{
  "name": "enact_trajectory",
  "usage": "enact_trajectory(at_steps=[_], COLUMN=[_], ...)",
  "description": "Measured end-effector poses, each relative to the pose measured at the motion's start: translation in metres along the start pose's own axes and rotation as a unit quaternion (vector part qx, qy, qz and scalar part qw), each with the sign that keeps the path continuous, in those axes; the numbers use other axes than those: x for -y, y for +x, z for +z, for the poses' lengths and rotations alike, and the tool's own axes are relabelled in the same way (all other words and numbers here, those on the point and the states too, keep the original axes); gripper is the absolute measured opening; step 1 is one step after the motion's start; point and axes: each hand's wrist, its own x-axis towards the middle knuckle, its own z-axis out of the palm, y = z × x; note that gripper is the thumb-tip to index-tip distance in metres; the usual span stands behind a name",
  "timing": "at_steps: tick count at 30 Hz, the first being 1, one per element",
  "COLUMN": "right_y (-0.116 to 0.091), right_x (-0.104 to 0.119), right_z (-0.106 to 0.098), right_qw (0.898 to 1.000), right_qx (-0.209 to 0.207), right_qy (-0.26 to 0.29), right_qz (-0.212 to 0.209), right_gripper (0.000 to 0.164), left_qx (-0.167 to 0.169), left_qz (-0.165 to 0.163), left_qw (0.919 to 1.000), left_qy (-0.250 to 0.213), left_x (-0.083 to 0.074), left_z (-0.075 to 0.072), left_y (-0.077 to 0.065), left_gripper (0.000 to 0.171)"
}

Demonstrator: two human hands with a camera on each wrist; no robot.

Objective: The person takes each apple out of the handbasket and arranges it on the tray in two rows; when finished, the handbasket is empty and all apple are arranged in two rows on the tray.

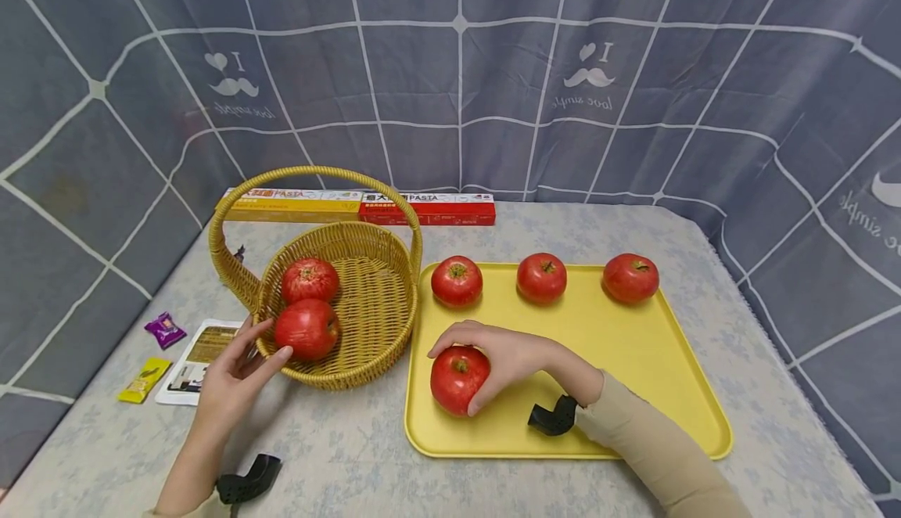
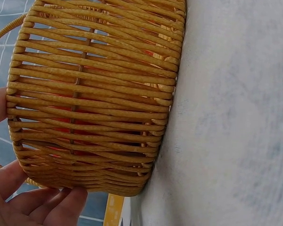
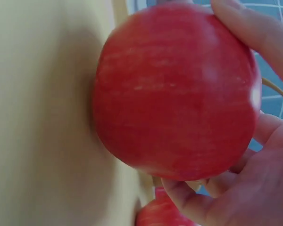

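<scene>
The dim right wrist view shows soft shadow beside the apple.

A home-like setting, though which room is unclear: a pale patterned table, a grey-blue printed curtain hung behind it, pasta boxes along the back, apples in a basket

A yellow pasta box and a red pasta box lie end to end before a gridded curtain. At left, a purple-wrapped candy and a yellow sachet lie beside a white-bordered packet.
</scene>
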Motion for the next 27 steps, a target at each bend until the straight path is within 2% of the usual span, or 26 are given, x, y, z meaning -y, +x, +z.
enact_trajectory(at_steps=[7, 11, 13, 17, 22, 27], right_y=[0.004, 0.010, 0.017, 0.039, 0.078, 0.118], right_x=[0.003, 0.013, 0.022, 0.042, 0.061, 0.067], right_z=[0.006, -0.005, -0.015, -0.038, -0.057, -0.059], right_qw=[0.997, 0.995, 0.995, 0.998, 0.997, 0.995], right_qx=[0.010, 0.038, 0.040, 0.011, -0.041, -0.072], right_qy=[-0.065, -0.080, -0.079, -0.059, -0.007, 0.038], right_qz=[0.025, 0.042, 0.035, -0.008, -0.063, -0.055], right_gripper=[0.078, 0.083, 0.084, 0.081, 0.076, 0.072], left_qx=[0.000, 0.001, 0.002, 0.001, 0.005, 0.006], left_qz=[0.018, 0.023, 0.023, 0.022, 0.022, 0.024], left_qw=[0.9998, 0.9996, 0.9996, 0.9997, 0.9997, 0.9997], left_qy=[-0.013, -0.015, -0.016, -0.014, -0.010, -0.009], left_x=[-0.001, -0.001, -0.001, -0.001, 0.000, -0.001], left_z=[-0.001, -0.001, -0.001, -0.002, -0.002, -0.002], left_y=[-0.002, -0.003, -0.003, -0.003, -0.003, -0.003], left_gripper=[0.059, 0.058, 0.058, 0.059, 0.059, 0.058])
